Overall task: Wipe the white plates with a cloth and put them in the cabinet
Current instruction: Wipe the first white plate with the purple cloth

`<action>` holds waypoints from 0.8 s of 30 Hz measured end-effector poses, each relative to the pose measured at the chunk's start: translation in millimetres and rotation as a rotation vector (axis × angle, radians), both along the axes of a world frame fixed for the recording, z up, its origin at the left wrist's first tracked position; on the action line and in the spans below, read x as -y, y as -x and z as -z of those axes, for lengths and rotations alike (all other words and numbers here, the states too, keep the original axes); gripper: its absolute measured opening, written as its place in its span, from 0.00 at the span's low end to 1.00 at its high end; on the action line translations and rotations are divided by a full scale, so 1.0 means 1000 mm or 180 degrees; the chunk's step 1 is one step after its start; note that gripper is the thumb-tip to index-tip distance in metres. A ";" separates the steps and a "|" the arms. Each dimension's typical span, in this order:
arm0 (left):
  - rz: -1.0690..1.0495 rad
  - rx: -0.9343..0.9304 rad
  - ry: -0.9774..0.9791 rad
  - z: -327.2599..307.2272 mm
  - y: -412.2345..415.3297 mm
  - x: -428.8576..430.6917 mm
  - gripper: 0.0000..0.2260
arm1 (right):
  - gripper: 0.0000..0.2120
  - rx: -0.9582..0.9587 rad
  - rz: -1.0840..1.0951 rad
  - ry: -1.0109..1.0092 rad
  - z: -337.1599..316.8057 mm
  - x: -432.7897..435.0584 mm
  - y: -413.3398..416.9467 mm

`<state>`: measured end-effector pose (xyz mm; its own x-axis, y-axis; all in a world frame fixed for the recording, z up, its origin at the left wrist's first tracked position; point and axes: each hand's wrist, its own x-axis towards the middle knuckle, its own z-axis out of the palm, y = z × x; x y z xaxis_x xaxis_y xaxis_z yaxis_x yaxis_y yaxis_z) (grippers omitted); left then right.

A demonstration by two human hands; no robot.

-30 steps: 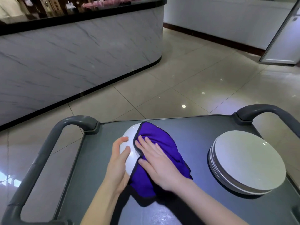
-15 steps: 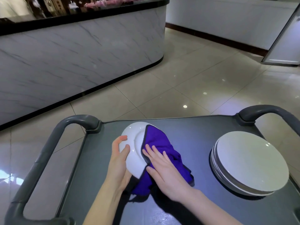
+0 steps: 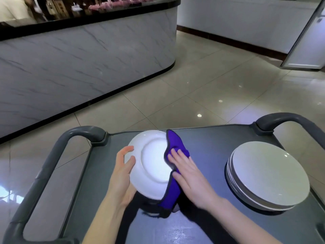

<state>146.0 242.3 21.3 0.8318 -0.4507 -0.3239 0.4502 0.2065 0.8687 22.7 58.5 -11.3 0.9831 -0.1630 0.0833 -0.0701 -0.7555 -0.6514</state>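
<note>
"On the cart, head view, item 1: what is the state of your left hand?"

"My left hand [image 3: 123, 173] grips the round glossy white plate [image 3: 153, 164] at its left rim. The thumb is curled onto the upper face, the fingers wrap round the edge, and the palm sits under the near-left portion."

"Item 2: right hand?"

"My right hand [image 3: 190, 176] lies flat, fingers straight and slightly spread. It presses the soft purple cloth with dark edging [image 3: 175, 143] against the plate's right side. The cloth folds over the right rim, rises to a point at the far edge and hangs below the near edge."

"Item 3: where is the plate?"

"Left of centre over the dark grey plastic cart top [image 3: 211, 147], between my two hands. A shadow lies beneath its near edge. Whether the far edge touches the cart top I cannot tell."

"Item 4: other plates?"

"A stack of round white plates [image 3: 269, 175] rests on the right side of the cart top, well apart from the held plate and near my right wrist. Several rims show; the count cannot be read."

"Item 5: surroundings?"

"A curved grey handle [image 3: 82, 132] stands at the far-left corner and a matching handle [image 3: 284, 118] at the far-right corner. Beyond the cart are a glossy beige tiled floor [image 3: 202, 88] and a curved grey-veined marble counter with a black top [image 3: 79, 71] at far left."
</note>
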 end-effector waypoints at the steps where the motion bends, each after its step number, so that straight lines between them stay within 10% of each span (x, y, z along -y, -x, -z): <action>1: 0.0069 0.0020 -0.0023 -0.001 0.004 0.002 0.13 | 0.24 -0.0013 0.0121 -0.0098 -0.004 0.004 -0.009; 15: 0.0043 -0.0044 -0.0299 0.008 0.004 0.000 0.12 | 0.24 -0.0206 -0.0910 0.0435 -0.002 -0.020 0.019; 24: -0.0509 -0.0262 -0.0318 0.010 -0.004 -0.001 0.12 | 0.31 -0.0708 -0.0079 0.1140 0.003 0.039 0.036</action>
